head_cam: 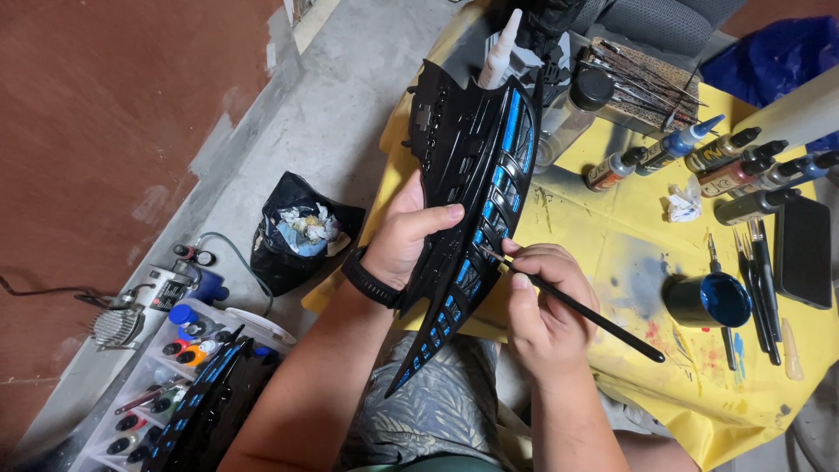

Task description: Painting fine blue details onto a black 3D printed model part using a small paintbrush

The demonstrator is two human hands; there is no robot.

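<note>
My left hand (409,234) grips a long black curved model part (468,166) with bright blue panels along its ribbed edge, holding it upright and tilted over my lap. My right hand (544,301) pinches a thin black paintbrush (584,308), its tip touching the blue ribbed edge near the part's middle. A black band sits on my left wrist.
A yellow-covered table (629,236) carries a small cup of blue paint (710,300), several paint bottles (725,162), spare brushes (760,280), a dark phone (804,252) and crumpled tissue. On the floor lie a black rubbish bag (297,229), a small compressor (140,301) and a tray of paint pots (166,385).
</note>
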